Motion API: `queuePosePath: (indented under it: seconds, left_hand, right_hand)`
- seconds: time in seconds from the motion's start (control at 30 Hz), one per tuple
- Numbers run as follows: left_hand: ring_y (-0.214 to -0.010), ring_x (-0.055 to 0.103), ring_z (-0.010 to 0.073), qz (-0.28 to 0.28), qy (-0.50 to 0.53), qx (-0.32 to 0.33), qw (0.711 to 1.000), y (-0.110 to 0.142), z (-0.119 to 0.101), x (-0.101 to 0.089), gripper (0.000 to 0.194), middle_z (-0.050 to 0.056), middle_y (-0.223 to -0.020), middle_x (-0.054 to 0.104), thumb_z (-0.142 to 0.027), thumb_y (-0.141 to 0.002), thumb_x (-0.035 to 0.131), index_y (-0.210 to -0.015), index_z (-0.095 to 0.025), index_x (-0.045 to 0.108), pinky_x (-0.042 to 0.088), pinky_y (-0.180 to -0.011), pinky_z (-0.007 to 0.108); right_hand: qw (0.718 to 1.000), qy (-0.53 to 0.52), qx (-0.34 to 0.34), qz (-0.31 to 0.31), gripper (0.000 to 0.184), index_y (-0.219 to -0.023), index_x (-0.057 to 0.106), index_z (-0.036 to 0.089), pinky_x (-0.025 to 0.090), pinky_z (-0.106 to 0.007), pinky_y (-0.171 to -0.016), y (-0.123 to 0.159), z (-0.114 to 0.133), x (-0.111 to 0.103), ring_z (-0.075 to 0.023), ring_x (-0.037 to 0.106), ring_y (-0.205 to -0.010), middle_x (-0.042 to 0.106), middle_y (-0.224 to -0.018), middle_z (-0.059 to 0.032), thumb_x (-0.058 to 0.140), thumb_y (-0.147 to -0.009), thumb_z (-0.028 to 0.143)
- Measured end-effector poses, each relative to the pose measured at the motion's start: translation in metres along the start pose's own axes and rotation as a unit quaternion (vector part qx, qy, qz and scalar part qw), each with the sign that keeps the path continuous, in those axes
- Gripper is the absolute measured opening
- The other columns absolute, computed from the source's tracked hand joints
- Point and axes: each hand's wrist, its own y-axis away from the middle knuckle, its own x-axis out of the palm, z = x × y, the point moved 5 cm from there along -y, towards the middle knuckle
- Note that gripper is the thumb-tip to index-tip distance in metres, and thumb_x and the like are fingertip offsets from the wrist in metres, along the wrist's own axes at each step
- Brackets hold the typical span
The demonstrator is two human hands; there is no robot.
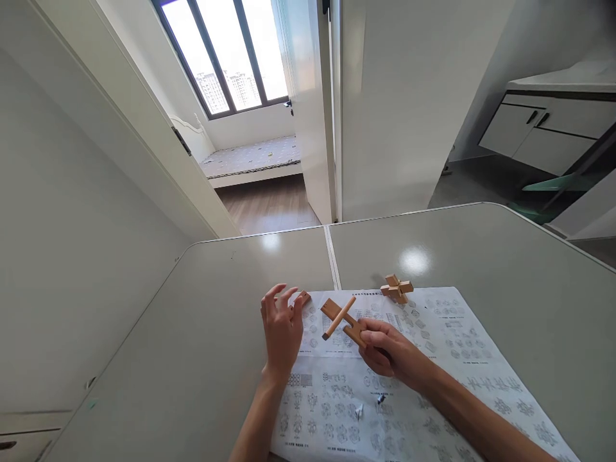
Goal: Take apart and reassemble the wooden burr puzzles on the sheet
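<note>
My right hand (385, 346) grips one end of a flat, notched wooden puzzle piece (331, 308). A thin wooden stick (339, 317) crosses that piece at its narrow part, sticking out on both sides. To the left, my left hand (282, 327) is raised with curved fingers held apart. Just past its fingertips is another wooden piece (304, 298), partly hidden by the fingers; I cannot tell whether they touch it. Behind my right hand, an interlocked wooden cross puzzle (397, 289) rests at the paper's far edge.
Beneath my hands a large printed sheet (317, 417) with puzzle diagrams covers part of the grey-green table (216, 333). Two small crumpled scraps, one white (359, 411) and one dark (381, 399), lie on the sheet. A seam (332, 256) runs across the tabletop.
</note>
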Motion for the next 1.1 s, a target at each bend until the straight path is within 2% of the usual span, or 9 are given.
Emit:
queuePosePath:
  seconds: [0.07, 0.13, 0.2, 0.27, 0.37, 0.47, 0.63, 0.83, 1.1]
  left_hand:
    - [-0.119, 0.062, 0.0284, 0.034, 0.111, 0.031, 0.993, 0.001, -0.016, -0.001, 0.028, 0.012, -0.125, 0.064, -0.043, -0.106, 0.053, -0.111, -0.023, 0.072, 0.056, -0.098, 0.045]
    - [-0.111, 0.067, 0.0265, 0.114, 0.231, 0.020, 0.966, 0.005, -0.029, 0.004, 0.035, 0.010, -0.119, 0.069, -0.052, -0.105, 0.054, -0.115, -0.024, 0.070, 0.056, -0.097, 0.042]
    - [-0.118, 0.066, 0.0307, 0.196, 0.356, -0.009, 0.914, 0.012, -0.039, 0.012, 0.058, 0.014, -0.125, 0.070, -0.070, -0.099, 0.051, -0.130, -0.023, 0.064, 0.053, -0.104, 0.047]
    - [-0.124, 0.064, 0.0358, 0.268, 0.461, -0.038, 0.845, 0.021, -0.047, 0.022, 0.082, 0.017, -0.136, 0.066, -0.081, -0.086, 0.060, -0.143, -0.022, 0.057, 0.050, -0.109, 0.052]
    - [-0.132, 0.059, 0.0407, 0.345, 0.549, -0.069, 0.758, 0.031, -0.052, 0.033, 0.104, 0.019, -0.150, 0.057, -0.077, -0.069, 0.082, -0.152, -0.025, 0.049, 0.043, -0.116, 0.058]
    - [-0.132, 0.057, 0.0413, 0.366, 0.580, -0.088, 0.723, 0.034, -0.051, 0.037, 0.103, 0.018, -0.149, 0.057, -0.064, -0.066, 0.091, -0.153, -0.025, 0.051, 0.040, -0.118, 0.060]
    - [-0.125, 0.061, 0.0403, 0.369, 0.586, -0.104, 0.713, 0.035, -0.050, 0.040, 0.097, 0.017, -0.140, 0.063, -0.055, -0.062, 0.097, -0.145, -0.022, 0.061, 0.041, -0.116, 0.058]
    - [-0.124, 0.059, 0.0393, 0.315, 0.574, -0.114, 0.747, 0.030, -0.046, 0.034, 0.091, 0.015, -0.131, 0.067, -0.066, -0.065, 0.090, -0.140, -0.021, 0.066, 0.044, -0.111, 0.052]
    - [-0.122, 0.062, 0.0385, 0.283, 0.564, -0.113, 0.768, 0.024, -0.044, 0.029, 0.088, 0.015, -0.128, 0.069, -0.068, -0.064, 0.090, -0.135, -0.020, 0.069, 0.048, -0.107, 0.048]
  right_hand:
    - [1.000, -0.008, 0.006, 0.010, 0.037, -0.076, 0.054, 0.019, 0.025, -0.018, -0.041, 0.000, 0.000, 0.001, -0.0051, 0.028, -0.040, 0.042, -0.050, 0.0107, 0.071, -0.098, 0.044]
    - [1.000, -0.023, 0.010, 0.018, 0.036, -0.076, 0.054, 0.019, 0.025, -0.018, -0.039, 0.000, -0.001, 0.000, -0.0049, 0.028, -0.039, 0.042, -0.049, 0.0111, 0.071, -0.097, 0.044]
    - [0.999, -0.039, 0.013, 0.024, 0.035, -0.077, 0.054, 0.019, 0.024, -0.017, -0.038, 0.000, -0.002, -0.001, -0.0044, 0.025, -0.036, 0.041, -0.047, 0.0120, 0.071, -0.097, 0.042]
    - [0.998, -0.050, 0.019, 0.032, 0.034, -0.077, 0.054, 0.019, 0.022, -0.017, -0.036, 0.000, -0.003, -0.001, -0.0040, 0.023, -0.034, 0.039, -0.046, 0.0129, 0.071, -0.096, 0.042]
    - [0.997, -0.053, 0.032, 0.044, 0.033, -0.078, 0.055, 0.019, 0.020, -0.017, -0.034, 0.001, -0.005, -0.001, -0.0038, 0.021, -0.033, 0.037, -0.044, 0.0137, 0.071, -0.094, 0.043]
    - [0.997, -0.044, 0.051, 0.048, 0.033, -0.078, 0.056, 0.019, 0.021, -0.017, -0.033, 0.001, -0.008, -0.003, -0.0042, 0.022, -0.032, 0.037, -0.044, 0.0136, 0.073, -0.091, 0.043]
    - [0.996, -0.057, 0.055, 0.040, 0.028, -0.079, 0.057, 0.018, 0.019, -0.017, -0.032, 0.002, -0.012, -0.007, -0.0043, 0.022, -0.031, 0.035, -0.042, 0.0140, 0.072, -0.090, 0.040]
    - [0.995, -0.074, 0.051, 0.046, 0.027, -0.075, 0.056, 0.019, 0.022, -0.017, -0.032, 0.000, -0.010, -0.004, -0.0040, 0.021, -0.029, 0.034, -0.039, 0.0143, 0.068, -0.091, 0.037]
    - [0.995, -0.080, 0.049, 0.040, 0.023, -0.075, 0.057, 0.019, 0.020, -0.017, -0.032, 0.000, -0.008, -0.004, -0.0045, 0.020, -0.029, 0.033, -0.038, 0.0138, 0.066, -0.090, 0.033]
